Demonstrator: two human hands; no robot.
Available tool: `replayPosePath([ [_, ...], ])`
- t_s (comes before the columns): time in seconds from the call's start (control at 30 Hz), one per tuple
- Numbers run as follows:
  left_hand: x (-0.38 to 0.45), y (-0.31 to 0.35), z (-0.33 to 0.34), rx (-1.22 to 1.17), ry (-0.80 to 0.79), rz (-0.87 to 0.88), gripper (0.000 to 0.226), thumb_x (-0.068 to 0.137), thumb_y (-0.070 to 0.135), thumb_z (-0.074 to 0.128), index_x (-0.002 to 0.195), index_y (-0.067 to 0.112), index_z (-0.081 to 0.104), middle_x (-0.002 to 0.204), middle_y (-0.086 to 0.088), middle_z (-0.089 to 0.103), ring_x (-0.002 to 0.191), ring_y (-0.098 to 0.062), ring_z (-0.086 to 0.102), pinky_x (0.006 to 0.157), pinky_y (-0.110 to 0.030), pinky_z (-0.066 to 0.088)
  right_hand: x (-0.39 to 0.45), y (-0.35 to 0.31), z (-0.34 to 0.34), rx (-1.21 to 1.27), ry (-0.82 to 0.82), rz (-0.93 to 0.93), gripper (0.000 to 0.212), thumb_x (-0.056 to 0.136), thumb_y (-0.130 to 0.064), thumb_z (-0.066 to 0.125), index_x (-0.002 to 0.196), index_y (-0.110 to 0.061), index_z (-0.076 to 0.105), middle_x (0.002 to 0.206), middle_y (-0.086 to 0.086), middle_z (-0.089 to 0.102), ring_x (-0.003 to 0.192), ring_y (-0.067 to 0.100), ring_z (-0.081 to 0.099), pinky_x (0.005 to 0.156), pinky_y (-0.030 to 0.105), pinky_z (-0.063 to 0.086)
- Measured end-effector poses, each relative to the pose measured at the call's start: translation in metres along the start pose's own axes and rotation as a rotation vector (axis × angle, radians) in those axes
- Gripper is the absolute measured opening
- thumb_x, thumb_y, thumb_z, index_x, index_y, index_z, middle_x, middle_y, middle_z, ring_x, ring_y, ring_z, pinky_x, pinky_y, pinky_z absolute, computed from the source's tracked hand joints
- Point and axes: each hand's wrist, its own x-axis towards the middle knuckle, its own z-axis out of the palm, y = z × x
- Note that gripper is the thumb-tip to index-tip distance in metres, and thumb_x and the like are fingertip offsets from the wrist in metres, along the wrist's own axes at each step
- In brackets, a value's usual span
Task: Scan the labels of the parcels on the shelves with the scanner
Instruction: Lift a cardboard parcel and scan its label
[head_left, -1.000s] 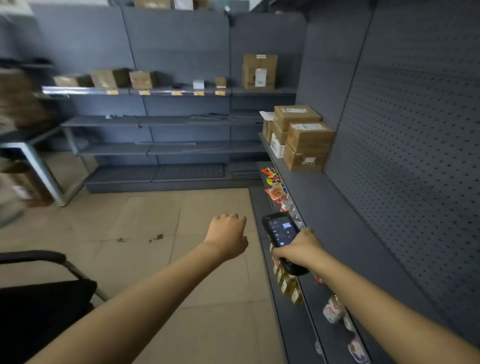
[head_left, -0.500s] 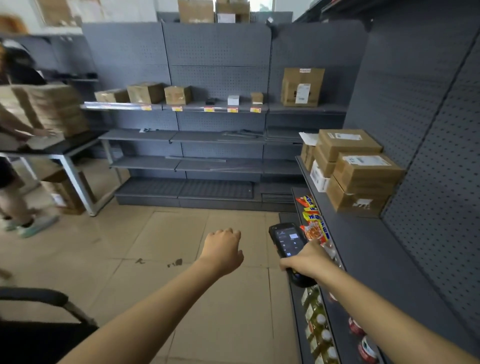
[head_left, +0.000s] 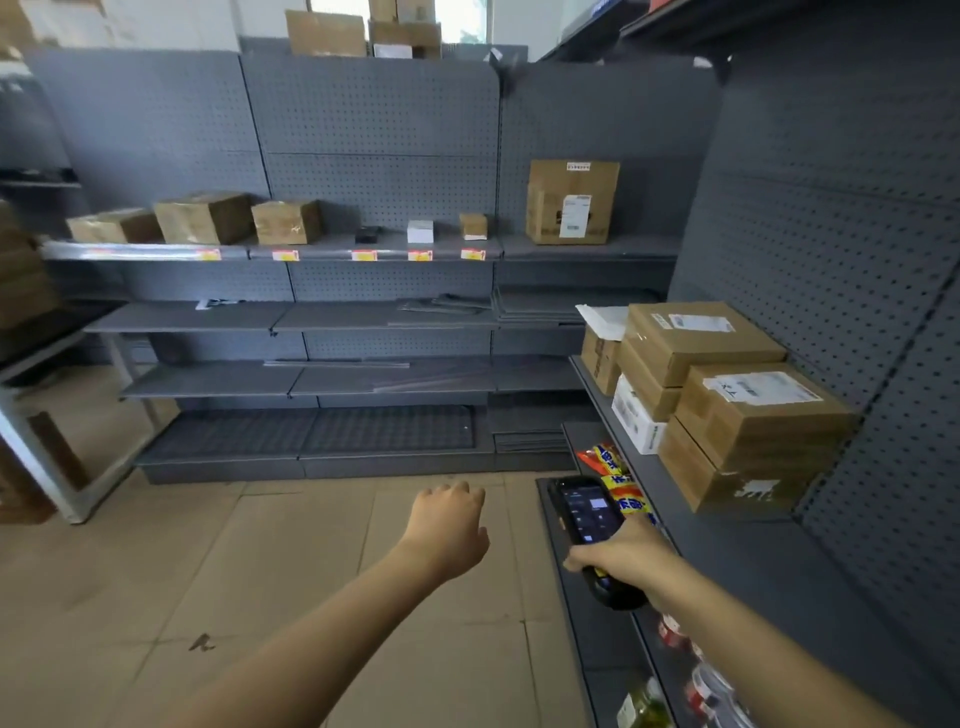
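My right hand (head_left: 626, 558) grips a black handheld scanner (head_left: 586, 512) with its lit screen facing up, held low beside the right-hand shelf. My left hand (head_left: 449, 527) hangs over the floor with curled fingers, holding nothing. A stack of brown labelled parcels (head_left: 748, 410) sits on the right shelf (head_left: 737, 561), just beyond the scanner. A tall parcel with a white label (head_left: 571, 202) stands on the far shelf (head_left: 587, 247). Further left on that shelf are three brown parcels (head_left: 205, 218) and two small boxes (head_left: 420, 231).
Snack packets (head_left: 621, 486) and jars (head_left: 675, 634) fill the lower tier of the right shelf. The far unit's lower shelves (head_left: 291, 317) hold only flat metal parts. A metal table leg (head_left: 31, 457) stands at the left edge. Cartons (head_left: 327, 34) sit atop the far unit.
The view has tilted up and moved toward the shelves. The chair and the person at left have left the view. Both hands hold their pose, the scanner still in my right.
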Motion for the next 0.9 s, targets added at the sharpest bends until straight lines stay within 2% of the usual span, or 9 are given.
replayPosePath([
  [0.1,0.059,-0.005,-0.001,0.011,0.009,0.044,0.042,0.095,0.034,0.049,0.133,0.015,0.052,0.131,-0.006,0.056,0.12,-0.026,0.053,0.102,-0.037,0.041,0.042,-0.016,-0.009,0.0,0.011,-0.009,0.046,0.056,-0.024,0.085,0.096,-0.011,0.066,0.082,0.002,0.065,0.068,0.011,0.06,0.05,0.019,0.044],
  [0.23,0.136,0.002,-0.001,0.022,-0.016,0.092,0.043,0.095,0.035,0.049,0.134,0.015,0.05,0.133,-0.006,0.054,0.123,-0.027,0.051,0.103,-0.038,0.04,0.103,-0.034,-0.028,0.047,0.023,0.01,0.039,0.056,-0.023,0.086,0.089,-0.014,0.067,0.079,0.0,0.064,0.067,0.009,0.057,0.051,0.02,0.043],
  [0.3,0.176,0.01,-0.004,0.027,-0.036,0.124,0.042,0.095,0.034,0.048,0.133,0.015,0.051,0.133,-0.006,0.054,0.123,-0.027,0.051,0.104,-0.038,0.039,0.132,-0.042,-0.042,0.081,0.031,0.025,0.041,0.052,-0.023,0.086,0.088,-0.012,0.069,0.083,0.003,0.069,0.067,0.011,0.061,0.056,0.021,0.048],
  [0.4,0.229,0.024,-0.01,0.045,-0.031,0.181,0.038,0.095,0.032,0.047,0.129,0.015,0.052,0.13,-0.006,0.055,0.121,-0.027,0.052,0.101,-0.037,0.039,0.174,-0.051,-0.066,0.105,0.055,0.042,0.063,0.037,-0.032,0.085,0.095,-0.014,0.068,0.09,0.004,0.071,0.077,0.016,0.067,0.066,0.025,0.055],
  [0.47,0.259,0.032,-0.011,0.045,-0.03,0.223,0.036,0.095,0.031,0.048,0.126,0.015,0.053,0.129,-0.007,0.056,0.12,-0.027,0.052,0.099,-0.037,0.04,0.198,-0.056,-0.083,0.148,0.062,0.079,0.072,0.036,-0.035,0.085,0.101,-0.015,0.063,0.094,0.005,0.07,0.084,0.019,0.067,0.07,0.028,0.055],
  [0.53,0.285,0.042,-0.01,0.048,-0.051,0.263,0.037,0.093,0.031,0.05,0.126,0.015,0.054,0.13,-0.006,0.056,0.121,-0.027,0.052,0.099,-0.036,0.04,0.212,-0.06,-0.098,0.213,0.064,0.117,0.063,0.048,-0.03,0.088,0.102,-0.014,0.061,0.097,0.006,0.068,0.086,0.02,0.066,0.068,0.027,0.052],
  [0.63,0.331,0.059,-0.013,0.072,-0.052,0.342,0.037,0.092,0.03,0.053,0.125,0.015,0.055,0.13,-0.007,0.056,0.121,-0.027,0.053,0.1,-0.037,0.04,0.23,-0.063,-0.119,0.322,0.087,0.134,0.042,0.063,-0.022,0.086,0.092,-0.016,0.055,0.093,0.004,0.064,0.082,0.017,0.063,0.06,0.024,0.048],
  [0.77,0.399,0.085,-0.021,0.072,-0.042,0.483,0.039,0.09,0.028,0.052,0.127,0.016,0.054,0.128,-0.007,0.056,0.119,-0.028,0.053,0.099,-0.038,0.04,0.262,-0.065,-0.14,0.373,0.206,0.166,0.049,0.064,-0.021,0.085,0.1,-0.017,0.052,0.092,0.0,0.058,0.081,0.013,0.056,0.057,0.022,0.042],
  [0.9,0.456,0.118,-0.026,0.09,-0.027,0.677,0.044,0.093,0.033,0.05,0.134,0.016,0.05,0.131,-0.006,0.054,0.121,-0.027,0.052,0.102,-0.039,0.038,0.287,-0.067,-0.157,0.415,0.366,0.229,0.055,0.057,-0.026,0.088,0.106,-0.017,0.062,0.097,0.002,0.066,0.089,0.017,0.061,0.065,0.024,0.048],
])
